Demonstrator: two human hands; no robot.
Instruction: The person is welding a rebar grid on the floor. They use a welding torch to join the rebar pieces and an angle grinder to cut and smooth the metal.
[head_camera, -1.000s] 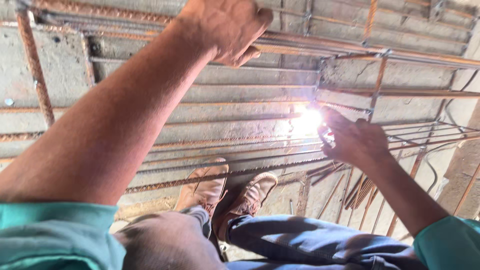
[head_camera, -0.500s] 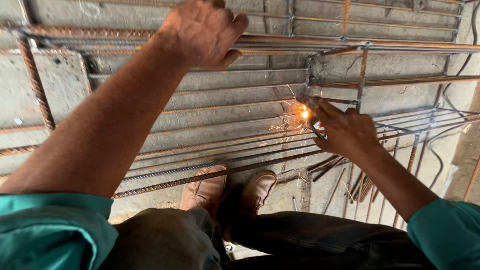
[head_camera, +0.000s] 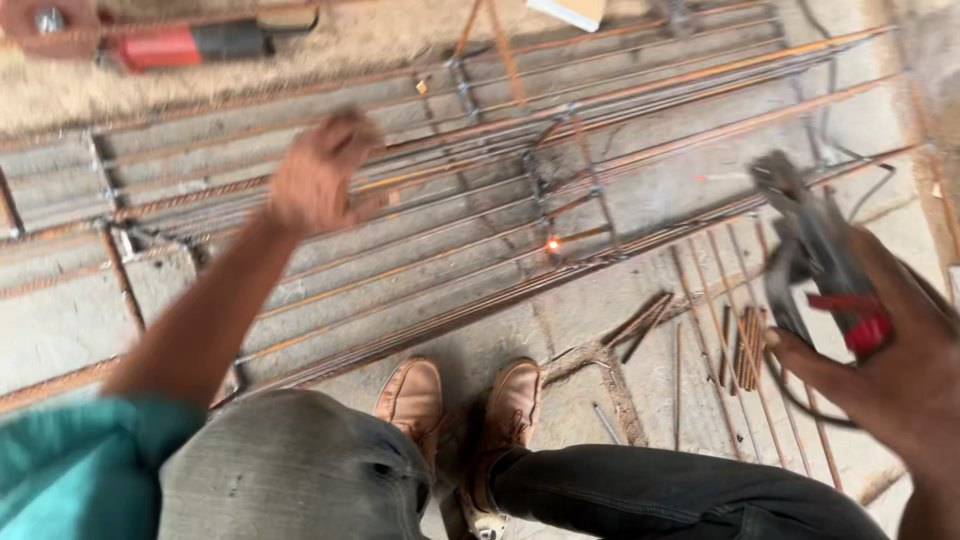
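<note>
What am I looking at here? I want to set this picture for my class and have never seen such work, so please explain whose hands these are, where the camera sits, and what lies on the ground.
The camera is worn on a person's head and looks down, so you see their own arms, knees and tan boots. Nothing here is a machine arm, only two bare hands. The left hand is blurred and hovers over a long cage of rusty steel reinforcing bars lying on the concrete floor; whether it touches a bar is unclear. The right hand holds a dark clamp-like welding tool with a red part. A small orange glowing spot sits on one bar joint. Short loose rod offcuts lie beside the boots. At the top left lies a red and black power tool.
</note>
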